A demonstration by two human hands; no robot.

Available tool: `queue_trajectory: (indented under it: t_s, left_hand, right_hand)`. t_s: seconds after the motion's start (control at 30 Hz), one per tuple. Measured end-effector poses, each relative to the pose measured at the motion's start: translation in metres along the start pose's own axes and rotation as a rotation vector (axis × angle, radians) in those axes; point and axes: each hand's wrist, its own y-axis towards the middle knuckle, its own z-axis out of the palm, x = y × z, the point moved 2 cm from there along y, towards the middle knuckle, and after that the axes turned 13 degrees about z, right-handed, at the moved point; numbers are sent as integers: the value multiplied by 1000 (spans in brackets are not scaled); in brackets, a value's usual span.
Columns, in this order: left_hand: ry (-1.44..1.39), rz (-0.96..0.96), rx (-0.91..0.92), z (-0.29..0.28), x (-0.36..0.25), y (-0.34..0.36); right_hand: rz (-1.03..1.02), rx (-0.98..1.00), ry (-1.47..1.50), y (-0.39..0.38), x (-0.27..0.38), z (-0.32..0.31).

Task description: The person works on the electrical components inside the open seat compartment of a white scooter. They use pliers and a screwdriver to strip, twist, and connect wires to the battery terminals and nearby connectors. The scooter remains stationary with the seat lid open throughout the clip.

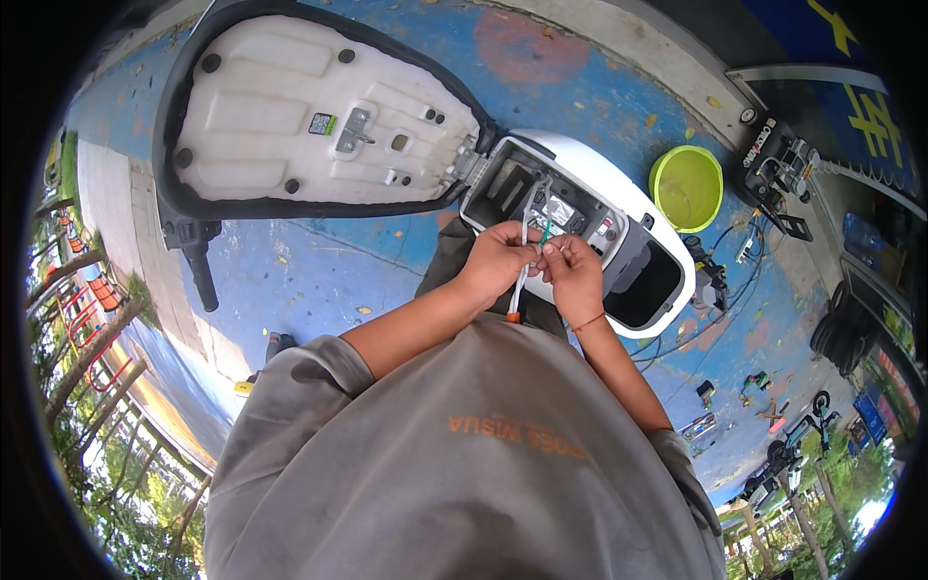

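Observation:
Both hands meet over the open storage compartment [503,184] of a white scooter [580,159]. My left hand [495,259] is closed around a pale grey-white cable [527,213], which rises out of the compartment. Below that hand the cable hangs down to an orange end piece [513,316]. My right hand [577,275] pinches with thumb and forefinger, its fingertips touching those of the left. A thin green wire [547,232] runs up from between the fingertips. The exact spot being pinched is hidden by the fingers.
The scooter's seat [280,106] is tipped open at upper left, its white underside facing up. A handlebar grip [200,275] sticks out below it. A yellow-green bucket [686,188], a black machine [773,159], cables and scattered tools [756,384] lie on the blue floor to the right.

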Motion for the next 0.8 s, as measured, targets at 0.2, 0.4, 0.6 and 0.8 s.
queue_trajectory:
  t_s: [0.2,0.4,0.6,0.8]
  left_hand:
    - [-3,-79,-129,-4,-4,0]
    - [67,-212,-66,-10,-5,8]
    - [260,-273,158,-19,-20,27]
    - [294,-283,186,-14,-19,31]
  right_hand:
    - [-60,-46,-18,-3,7,8]
    - [-10,-5,-21,6,5,-3]
    - [-66,-168,-401,1,22,-5]
    - [-303,-258,-537,-10,16,-4]
